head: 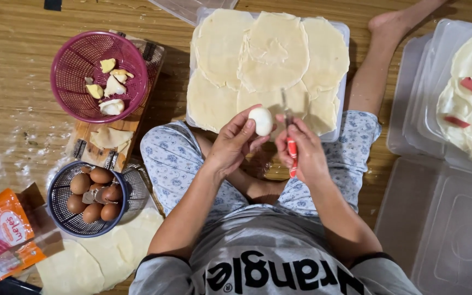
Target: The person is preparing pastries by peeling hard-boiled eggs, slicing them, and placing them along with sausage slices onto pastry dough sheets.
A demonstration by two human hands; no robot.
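On the wooden floor (17, 82) lies a white tray (345, 33) covered with thin round dough sheets (274, 52). Nearer, the left hand (236, 143) keeps its grip closed around a peeled white egg (261, 121), raised above the tray's near edge. Just beside it, the right hand (306, 155) grips a small knife with red handle (291, 150), blade upward.

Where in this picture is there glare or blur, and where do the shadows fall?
Head view: glare whitens the clear plastic sheet on the wooden floor at left; the thin metal knife blade is faint; the round pink plastic basket casts a soft shadow rightwards.
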